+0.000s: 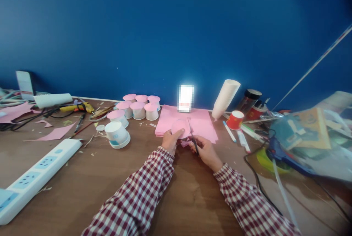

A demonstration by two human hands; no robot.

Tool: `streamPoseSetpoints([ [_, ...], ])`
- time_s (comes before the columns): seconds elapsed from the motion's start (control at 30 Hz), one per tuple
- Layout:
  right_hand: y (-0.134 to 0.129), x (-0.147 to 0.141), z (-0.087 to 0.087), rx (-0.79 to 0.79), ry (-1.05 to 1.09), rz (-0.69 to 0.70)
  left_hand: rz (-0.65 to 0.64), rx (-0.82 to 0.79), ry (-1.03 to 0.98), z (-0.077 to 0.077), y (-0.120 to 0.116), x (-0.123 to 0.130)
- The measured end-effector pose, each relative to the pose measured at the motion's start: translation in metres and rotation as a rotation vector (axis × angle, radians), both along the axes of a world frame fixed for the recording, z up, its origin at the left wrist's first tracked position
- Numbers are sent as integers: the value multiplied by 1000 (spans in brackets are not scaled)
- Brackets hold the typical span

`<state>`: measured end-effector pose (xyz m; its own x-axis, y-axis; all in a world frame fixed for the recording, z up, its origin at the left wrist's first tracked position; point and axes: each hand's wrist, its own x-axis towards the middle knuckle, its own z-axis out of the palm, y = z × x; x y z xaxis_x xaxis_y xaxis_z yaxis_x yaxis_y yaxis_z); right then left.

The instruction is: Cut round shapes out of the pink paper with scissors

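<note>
My left hand (172, 139) pinches a roughly round piece of pink paper (179, 127) by its near edge. The fingers of my right hand (206, 151) are closed round the dark handles of a pair of scissors (195, 144), whose blades point away from me along the right edge of that piece. Both hands are just in front of a stack of pink paper sheets (203, 118). To the left stand several paper cups with pink tops (138, 112). Nearer me, an upside-down white paper cup (115, 131) has no pink top.
A white power strip (41, 171) lies at left, near a yellow glue gun (82, 108). A leaning stack of white cups (226, 98), a red paper cup (235, 120) and markers (230, 131) are on the right. A blue glue gun (288, 160) with cables lies farther right.
</note>
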<state>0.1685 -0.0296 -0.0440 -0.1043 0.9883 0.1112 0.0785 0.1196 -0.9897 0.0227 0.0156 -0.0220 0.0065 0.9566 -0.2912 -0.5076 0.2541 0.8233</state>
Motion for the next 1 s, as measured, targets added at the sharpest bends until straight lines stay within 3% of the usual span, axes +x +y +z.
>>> streamPoseSetpoints([
  [0.6, -1, -1, 3, 6, -15, -7, -6, 12, -10, -5, 2, -1],
  [1.0, -1, -2, 4, -1, -22, -9, 8, -24, -9, 5, -3, 0],
])
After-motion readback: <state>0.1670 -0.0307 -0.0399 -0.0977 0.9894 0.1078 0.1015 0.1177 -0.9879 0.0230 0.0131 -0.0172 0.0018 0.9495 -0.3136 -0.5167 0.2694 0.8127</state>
